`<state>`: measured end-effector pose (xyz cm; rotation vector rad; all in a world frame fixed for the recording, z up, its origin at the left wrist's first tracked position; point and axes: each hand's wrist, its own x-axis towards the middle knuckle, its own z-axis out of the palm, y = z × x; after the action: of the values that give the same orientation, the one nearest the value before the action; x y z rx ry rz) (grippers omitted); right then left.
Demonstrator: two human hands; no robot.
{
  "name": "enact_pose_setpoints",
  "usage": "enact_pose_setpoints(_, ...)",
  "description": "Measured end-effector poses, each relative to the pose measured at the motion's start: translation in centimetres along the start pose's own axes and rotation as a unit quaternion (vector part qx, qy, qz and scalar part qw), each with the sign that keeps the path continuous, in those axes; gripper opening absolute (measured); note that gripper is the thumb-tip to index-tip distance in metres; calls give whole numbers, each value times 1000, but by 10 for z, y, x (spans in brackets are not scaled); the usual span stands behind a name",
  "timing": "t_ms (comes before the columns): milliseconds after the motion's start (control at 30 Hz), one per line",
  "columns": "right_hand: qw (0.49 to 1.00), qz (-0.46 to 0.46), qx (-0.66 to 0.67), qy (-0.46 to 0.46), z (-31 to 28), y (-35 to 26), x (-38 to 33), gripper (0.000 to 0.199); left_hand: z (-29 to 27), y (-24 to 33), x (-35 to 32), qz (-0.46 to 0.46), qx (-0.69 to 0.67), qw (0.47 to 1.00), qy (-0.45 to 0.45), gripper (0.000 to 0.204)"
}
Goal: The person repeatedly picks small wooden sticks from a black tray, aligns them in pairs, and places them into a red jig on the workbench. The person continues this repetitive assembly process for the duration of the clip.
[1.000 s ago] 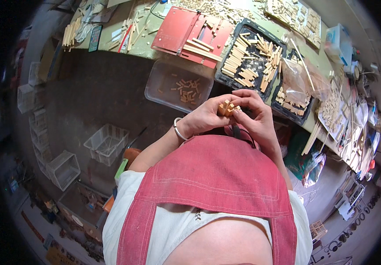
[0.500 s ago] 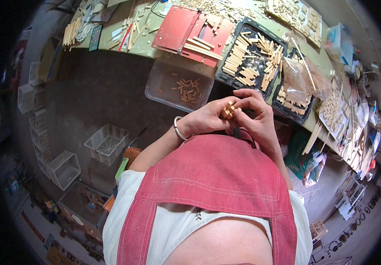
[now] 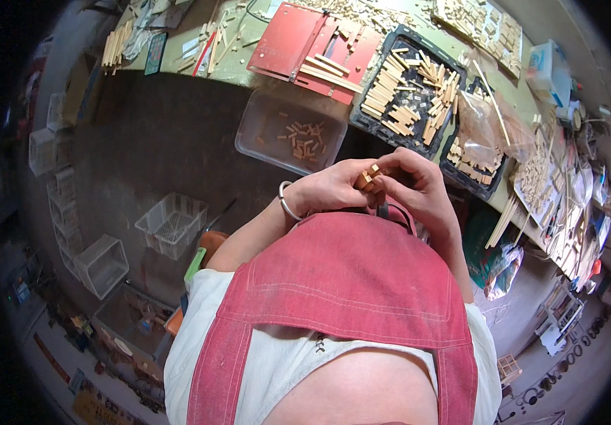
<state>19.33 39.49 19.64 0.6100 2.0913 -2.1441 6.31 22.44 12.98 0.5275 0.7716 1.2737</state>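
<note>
Close above the red apron (image 3: 348, 269), both my hands meet around a few small wooden sticks (image 3: 368, 178). My left hand (image 3: 334, 185), with a pale bangle at its wrist, is closed round the sticks, whose light ends poke up between the fingers. From the other side my right hand (image 3: 419, 183) pinches them with bent thumb and fingers. How the sticks fit together is hidden by the fingers. Just beyond the left hand is a clear plastic bin (image 3: 259, 145) with short wooden pieces at its bottom.
On the green table (image 3: 238, 67) lie a red metal plate (image 3: 277, 42) with sticks and a black tray (image 3: 419, 142) full of wooden strips. A second black tray (image 3: 486, 190) holds short pieces beside plastic bags. White baskets (image 3: 172, 230) stand on the floor at left.
My right hand's fingers have curled in more, its knuckles shifting slightly right. The small sticks have turned a little between my fingers. The view has shifted slightly.
</note>
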Motion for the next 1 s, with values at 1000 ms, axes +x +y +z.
enact_pose_setpoints(1000, 837, -286, -403, 234, 20, 58, 7, 35, 8, 1, 26, 104, -220, 945, 221, 32)
